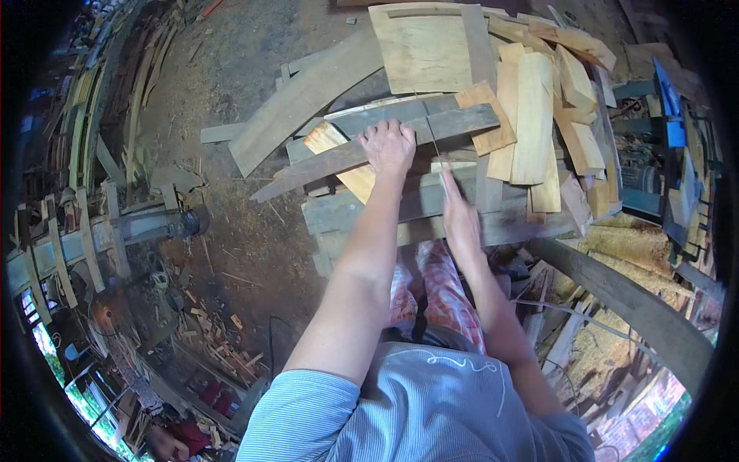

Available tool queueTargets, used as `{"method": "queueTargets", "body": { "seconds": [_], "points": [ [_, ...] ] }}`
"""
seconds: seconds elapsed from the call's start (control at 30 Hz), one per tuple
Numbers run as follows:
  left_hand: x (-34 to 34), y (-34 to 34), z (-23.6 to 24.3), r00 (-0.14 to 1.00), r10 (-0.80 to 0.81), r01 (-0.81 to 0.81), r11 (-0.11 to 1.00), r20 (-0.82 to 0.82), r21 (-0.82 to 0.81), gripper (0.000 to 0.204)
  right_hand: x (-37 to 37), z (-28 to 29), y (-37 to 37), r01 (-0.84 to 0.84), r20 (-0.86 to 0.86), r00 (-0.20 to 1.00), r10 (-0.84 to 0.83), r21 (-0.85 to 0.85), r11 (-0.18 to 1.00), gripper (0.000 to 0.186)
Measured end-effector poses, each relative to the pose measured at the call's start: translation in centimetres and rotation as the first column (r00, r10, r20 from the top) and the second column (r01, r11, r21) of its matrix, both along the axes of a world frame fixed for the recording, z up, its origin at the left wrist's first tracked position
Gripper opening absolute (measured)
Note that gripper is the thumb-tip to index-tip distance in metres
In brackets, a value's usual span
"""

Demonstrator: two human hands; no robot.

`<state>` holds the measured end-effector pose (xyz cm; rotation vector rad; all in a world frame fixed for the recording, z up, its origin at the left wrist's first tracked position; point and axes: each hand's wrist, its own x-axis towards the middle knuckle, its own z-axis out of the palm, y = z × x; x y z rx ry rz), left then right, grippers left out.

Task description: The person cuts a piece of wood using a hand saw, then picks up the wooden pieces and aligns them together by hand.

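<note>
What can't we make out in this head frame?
All in the head view:
- Edge of the thin blade: seen nearly edge-on; any teeth too small to tell.
- Much of the tool's handle: covered by the blurred right hand.
- Patch of dark plank beneath the left hand: covered by it.
- Feet: hidden, apparently behind the near boards.

Left hand (391, 148) on a dark plank (335, 167), right hand (459, 219) gripping a thin saw (433, 138), pale boards (533, 115) alongside
</note>
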<state>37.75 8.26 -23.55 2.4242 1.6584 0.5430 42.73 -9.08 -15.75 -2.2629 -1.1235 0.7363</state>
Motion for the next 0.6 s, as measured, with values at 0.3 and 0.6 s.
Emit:
{"method": "queueTargets", "body": {
  "seconds": [0.3,0.6],
  "points": [
    [1.2,-0.5,0.9,0.997,-0.025,0.028,0.999,0.07,-0.044,0.027,1.8,0.1,3.6,0.063,0.026,0.998,-0.061,-0.064,0.996,0.047],
    [0.8,-0.2,1.1,0.998,-0.033,0.034,0.999,0.047,-0.023,0.026,1.4,2.5,4.4,0.084,-0.146,0.983,-0.11,-0.174,0.981,0.044]
  ]
}}
